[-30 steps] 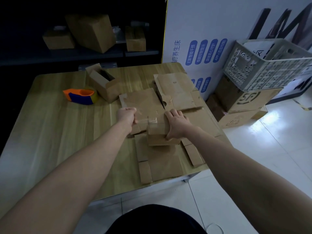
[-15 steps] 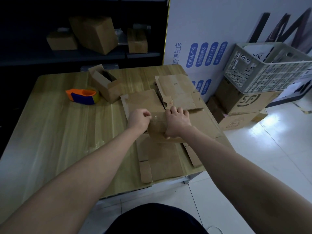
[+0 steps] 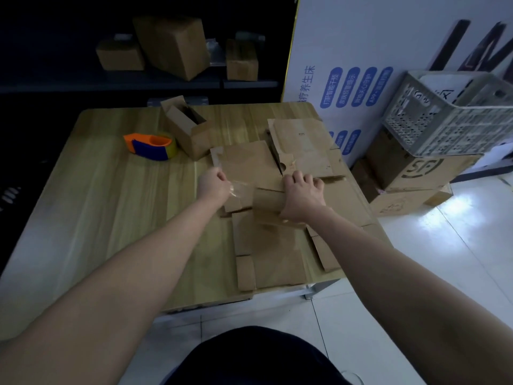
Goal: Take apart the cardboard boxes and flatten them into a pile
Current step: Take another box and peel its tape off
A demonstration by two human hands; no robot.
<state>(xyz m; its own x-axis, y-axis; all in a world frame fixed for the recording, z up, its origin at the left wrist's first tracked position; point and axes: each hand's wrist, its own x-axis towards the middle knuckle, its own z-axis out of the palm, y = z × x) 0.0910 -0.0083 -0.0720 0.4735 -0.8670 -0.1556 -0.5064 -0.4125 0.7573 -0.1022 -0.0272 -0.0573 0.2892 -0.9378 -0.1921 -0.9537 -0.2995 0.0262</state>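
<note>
The right hand is curling its fingers round a small cardboard box sitting on the flattened pile at the surface's right side. The left hand is pinching a clear tape strip stretching from it. A floor box is showing an "SF" logo; the white panel is bearing Chinese writing.
</note>
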